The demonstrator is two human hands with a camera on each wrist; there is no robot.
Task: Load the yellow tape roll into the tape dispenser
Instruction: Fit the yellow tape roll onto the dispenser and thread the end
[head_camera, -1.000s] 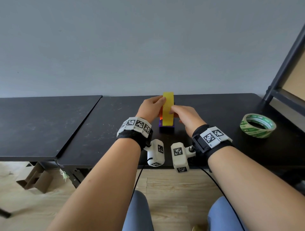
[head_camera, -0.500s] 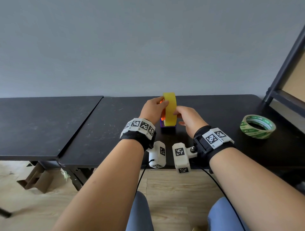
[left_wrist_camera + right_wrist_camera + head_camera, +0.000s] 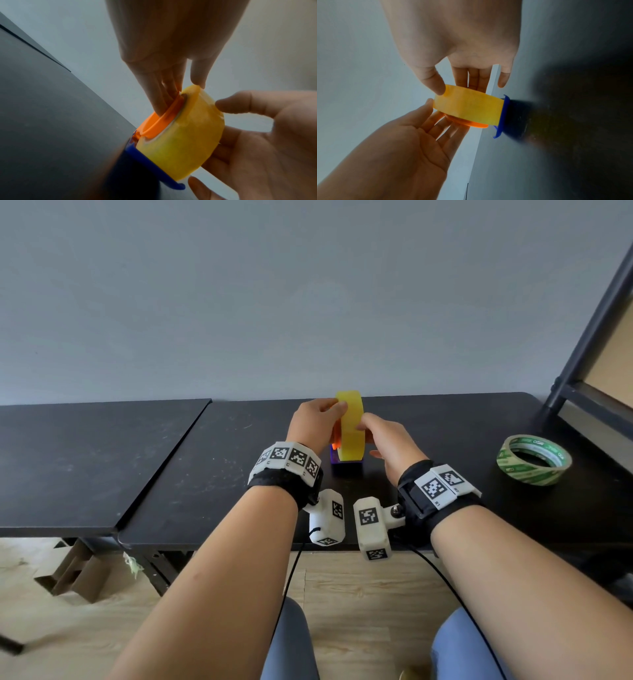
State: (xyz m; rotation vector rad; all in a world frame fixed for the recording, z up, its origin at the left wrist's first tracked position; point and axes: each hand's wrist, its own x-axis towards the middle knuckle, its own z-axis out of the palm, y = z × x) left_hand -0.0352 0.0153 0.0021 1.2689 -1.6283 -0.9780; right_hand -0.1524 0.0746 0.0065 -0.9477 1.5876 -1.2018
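Head view: yellow tape roll upright on edge, axis sideways, both hands' grip pinching it

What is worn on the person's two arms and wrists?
Both forearms are bare, with no sleeves. The left wrist and the right wrist each carry a black strap with white blocks printed with black square markers. A white camera housing with similar markers hangs under each wrist, trailing a thin black cable.

Yellow tape roll — orange hub, blue dispenser
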